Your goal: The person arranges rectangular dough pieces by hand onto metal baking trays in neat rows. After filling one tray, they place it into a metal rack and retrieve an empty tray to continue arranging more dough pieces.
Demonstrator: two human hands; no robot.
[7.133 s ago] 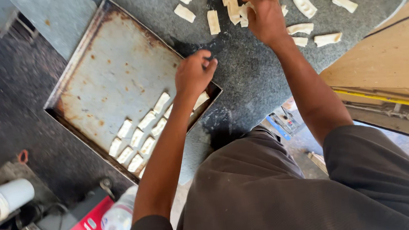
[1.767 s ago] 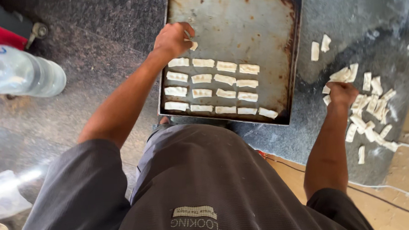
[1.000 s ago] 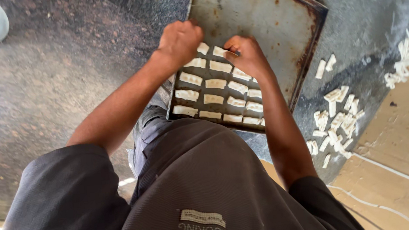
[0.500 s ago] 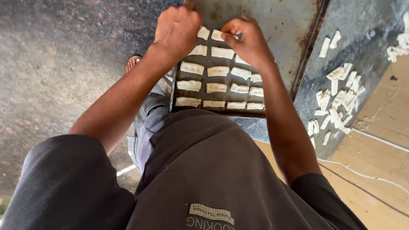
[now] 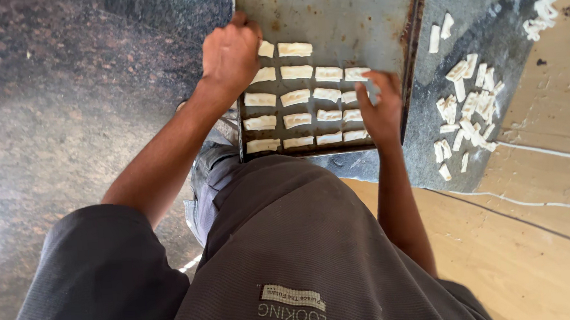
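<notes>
I see the left hand curled over the top of the dough rows, its fingers bent downward at the upper left of the laid-out pieces; whether they pinch a piece I cannot tell, since the back of the hand hides the tips. The right hand sits at the right end of the rows with its fingers loosely open, the thumb touching the end of a dough strip.

The dough pieces lie between the two hands in neat rows: small pale rectangles, soft-edged and matte, set side by side without overlapping. They rest on a metal baking tray, flat and rectangular with a low rim, its surface dull grey with rust-brown blotches along the edges.

The tray sits on a dark speckled stone counter. To the right of the tray, well apart from the hands, a loose heap of cut dough strips lies scattered on the counter. Beyond it runs a pale wooden surface.
</notes>
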